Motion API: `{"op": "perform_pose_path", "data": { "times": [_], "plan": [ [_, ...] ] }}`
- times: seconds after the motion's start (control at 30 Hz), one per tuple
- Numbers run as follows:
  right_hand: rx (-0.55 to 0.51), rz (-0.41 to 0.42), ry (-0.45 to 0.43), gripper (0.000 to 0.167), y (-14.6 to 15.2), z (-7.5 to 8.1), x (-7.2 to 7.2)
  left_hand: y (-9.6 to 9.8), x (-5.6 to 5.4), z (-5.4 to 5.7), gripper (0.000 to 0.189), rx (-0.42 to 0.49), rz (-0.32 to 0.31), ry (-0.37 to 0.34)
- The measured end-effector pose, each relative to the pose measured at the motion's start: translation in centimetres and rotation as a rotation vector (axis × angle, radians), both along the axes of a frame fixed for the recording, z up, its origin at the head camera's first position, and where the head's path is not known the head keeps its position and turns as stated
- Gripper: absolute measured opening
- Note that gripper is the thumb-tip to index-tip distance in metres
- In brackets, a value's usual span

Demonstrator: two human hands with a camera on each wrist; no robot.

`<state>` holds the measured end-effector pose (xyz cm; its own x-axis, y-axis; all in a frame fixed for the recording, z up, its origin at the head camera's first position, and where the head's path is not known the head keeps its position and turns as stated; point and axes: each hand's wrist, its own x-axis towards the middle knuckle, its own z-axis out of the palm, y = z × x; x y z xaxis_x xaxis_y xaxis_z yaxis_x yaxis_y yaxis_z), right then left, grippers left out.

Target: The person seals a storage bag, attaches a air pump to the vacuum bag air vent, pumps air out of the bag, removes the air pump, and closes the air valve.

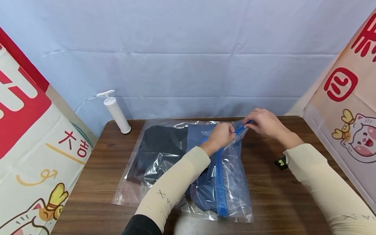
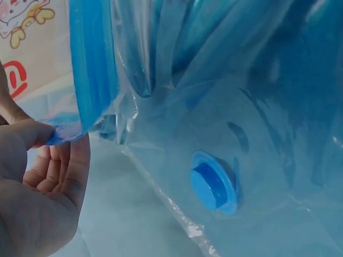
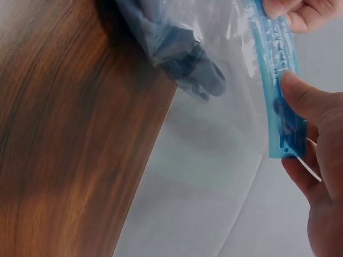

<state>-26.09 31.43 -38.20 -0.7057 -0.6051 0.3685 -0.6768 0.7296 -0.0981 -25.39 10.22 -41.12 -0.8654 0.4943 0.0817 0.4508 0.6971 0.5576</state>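
A clear plastic vacuum storage bag (image 1: 239, 182) lies on the table with dark and blue folded cloth (image 1: 163, 138) inside. Along its right side runs a blue zip strip (image 1: 220, 186), whose far end is lifted off the table. My left hand (image 1: 221, 134) pinches that strip between thumb and fingers. Farther out, at the strip's corner, my right hand (image 1: 262, 122) grips it, thumb on one face and fingers behind. A darker blue piece (image 3: 280, 107) shows by the right thumb. The left wrist view shows a round blue valve (image 2: 213, 184) on the bag.
A white hand pump (image 1: 117, 114) with a T-handle stands at the table's back left corner. The wooden table (image 1: 270, 195) ends at a pale blue cloth backdrop (image 1: 176, 71). Printed banners (image 1: 346, 107) hang at both sides.
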Motion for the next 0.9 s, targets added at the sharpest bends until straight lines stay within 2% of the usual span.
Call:
{"op": "perform_pose_path", "data": {
  "times": [0.17,0.37,0.5,0.73,0.9],
  "plan": [
    [-0.003,0.019,0.096,0.011,-0.2,-0.4,0.0,0.0,0.0,0.1,0.006,0.000,-0.002,0.011],
    [0.041,-0.021,0.147,0.011,-0.4,-1.1,0.2,0.1,0.0,0.1,0.005,0.011,-0.009,0.024],
    [0.066,-0.036,0.113,0.009,-0.4,-0.7,0.2,0.1,0.0,0.1,0.007,0.005,-0.006,0.013],
    [0.093,-0.057,-0.027,0.011,0.1,1.1,0.2,0.0,0.0,0.1,0.007,-0.007,0.011,-0.010],
    [0.093,-0.058,-0.019,0.010,0.5,1.3,0.3,0.2,0.0,0.0,0.006,-0.003,0.012,-0.005]
  ]
}}
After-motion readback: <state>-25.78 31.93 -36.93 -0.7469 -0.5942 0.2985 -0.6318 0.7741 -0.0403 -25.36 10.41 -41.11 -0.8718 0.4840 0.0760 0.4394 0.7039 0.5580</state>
